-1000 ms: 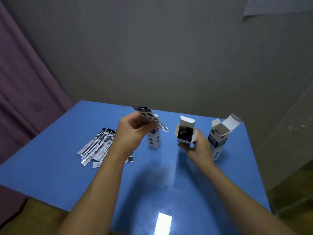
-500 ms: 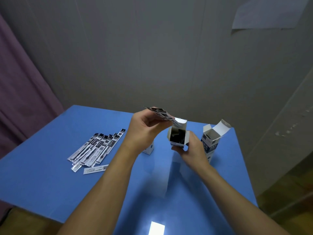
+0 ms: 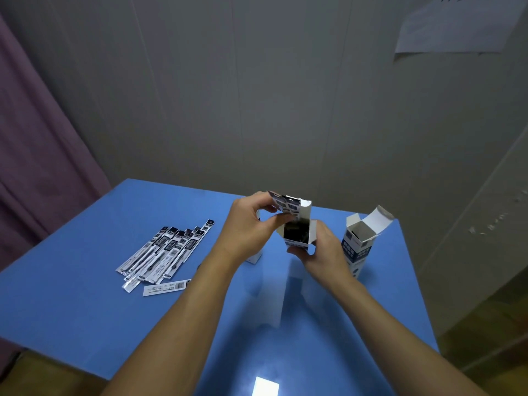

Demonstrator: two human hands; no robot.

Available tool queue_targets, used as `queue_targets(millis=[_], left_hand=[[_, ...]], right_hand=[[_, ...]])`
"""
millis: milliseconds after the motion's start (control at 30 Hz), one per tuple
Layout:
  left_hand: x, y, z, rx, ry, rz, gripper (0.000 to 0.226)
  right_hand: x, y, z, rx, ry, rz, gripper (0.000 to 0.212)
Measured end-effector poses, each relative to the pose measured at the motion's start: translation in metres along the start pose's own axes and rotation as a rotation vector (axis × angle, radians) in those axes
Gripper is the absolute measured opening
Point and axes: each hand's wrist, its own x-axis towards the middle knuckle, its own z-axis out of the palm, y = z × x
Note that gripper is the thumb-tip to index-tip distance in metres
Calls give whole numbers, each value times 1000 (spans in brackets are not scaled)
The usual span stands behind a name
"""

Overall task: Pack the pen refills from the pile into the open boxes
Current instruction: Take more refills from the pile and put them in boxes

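Observation:
My left hand (image 3: 251, 227) pinches a small bunch of packaged pen refills (image 3: 285, 205), whose lower ends point into the mouth of an open white box (image 3: 300, 231). My right hand (image 3: 323, 254) grips that box from below and lifts it above the blue table (image 3: 85, 310). The box's inside looks dark, with refills in it. A pile of several refills (image 3: 165, 250) in silver and black wrappers lies on the table to the left. One more refill (image 3: 167, 287) lies apart, just in front of the pile.
A second open white and blue box (image 3: 361, 241) stands upright to the right of my right hand, flap up. A third box (image 3: 254, 257) is mostly hidden behind my left wrist. A grey wall rises behind the table, a purple curtain hangs at left.
My left hand has carried the refills rightward to the held box, and their ends now point into its mouth. My right hand keeps hold of the box.

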Motion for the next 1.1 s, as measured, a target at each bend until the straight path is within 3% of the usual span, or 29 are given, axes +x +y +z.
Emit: queue_targets(millis=[133, 300, 367, 600, 800, 967, 1033, 1100], left_hand=[[1, -3, 1, 87, 23, -28, 13], [7, -7, 7, 293, 17, 132, 13], [9, -11, 9, 358, 0, 81, 14], [8, 4, -4, 275, -52, 77, 37], [6, 6, -4, 123, -12, 91, 12], [8, -6, 6, 434, -31, 109, 10], [7, -4, 5, 447, -44, 117, 7], [6, 0, 3, 404, -50, 151, 21]], right_hand=[[1, 0, 1, -1, -8, -5, 46], [3, -3, -1, 6, -16, 2, 46], [4, -2, -3, 6, -22, -8, 47], [4, 0, -8, -10, -46, 16, 46], [1, -4, -11, -15, -70, 22, 42], [4, -7, -11, -28, -67, 19, 44], [5, -7, -12, -28, -65, 29, 45], [5, -6, -14, -29, -66, 36, 44]])
